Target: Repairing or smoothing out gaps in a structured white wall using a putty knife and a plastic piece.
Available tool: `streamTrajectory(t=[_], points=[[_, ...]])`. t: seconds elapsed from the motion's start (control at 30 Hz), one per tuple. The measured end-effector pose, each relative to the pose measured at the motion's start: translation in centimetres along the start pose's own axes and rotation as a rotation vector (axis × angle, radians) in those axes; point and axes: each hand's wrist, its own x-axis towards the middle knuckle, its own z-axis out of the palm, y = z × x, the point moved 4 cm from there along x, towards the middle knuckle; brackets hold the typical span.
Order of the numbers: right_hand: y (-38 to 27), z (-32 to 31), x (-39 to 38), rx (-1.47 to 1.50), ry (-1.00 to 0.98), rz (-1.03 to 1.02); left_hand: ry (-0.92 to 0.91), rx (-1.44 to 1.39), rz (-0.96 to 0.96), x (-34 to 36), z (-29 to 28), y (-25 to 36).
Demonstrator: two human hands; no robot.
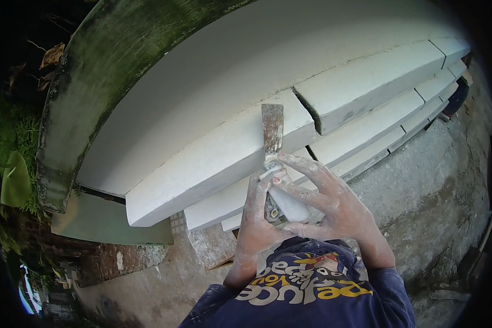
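Note:
In the head view a scraper with a flat, speckled metal blade [272, 129] and a pale, plaster-smeared handle [288, 202] points away from me. My left hand [255, 213] grips it from the left, fingertips near the neck. My right hand [328, 202] holds it from the right, thumb and fingers on the neck and handle. Both hands are coated in white dust. The blade overlaps a long white block [202, 167] from my viewpoint; whether it touches is unclear. A small metal ring shows between my palms, partly hidden.
More white blocks [377, 76] form staggered rows beside a pale wall [202, 82]. A mossy curved ledge [104, 65] arches at upper left, with plants [16, 175] and a green board [115, 221] below. Rough concrete ground [432, 197] lies right and behind my hands.

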Motion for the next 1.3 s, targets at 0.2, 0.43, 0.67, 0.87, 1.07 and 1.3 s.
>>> streamTrajectory(t=[0.2, 0.43, 0.67, 0.87, 1.07, 1.3], points=[[-0.2, 1.6, 0.6, 0.092, -0.092, -0.047, -0.113, 0.183, 0.050, -0.8, -3.4, -0.4], [-2.6, 5.2, 2.5, 0.031, -0.154, -0.176, -0.134, 0.093, -0.027, -2.9, -8.9, 0.0], [-4.6, 8.0, 4.8, -0.035, -0.090, -0.187, -0.069, -0.072, -0.091, -3.0, -13.0, -1.5], [-6.5, 9.1, 5.5, -0.280, 0.073, -0.311, 0.000, -0.208, -0.165, -3.0, -15.8, -2.8], [-4.2, 3.3, 7.2, -0.408, 0.707, -0.169, 0.051, -0.319, -0.236, -5.1, -19.8, -4.0], [2.5, 0.8, 12.7, -0.652, 0.972, 0.426, 0.344, -0.047, 0.139, -4.4, -21.8, -2.8]])
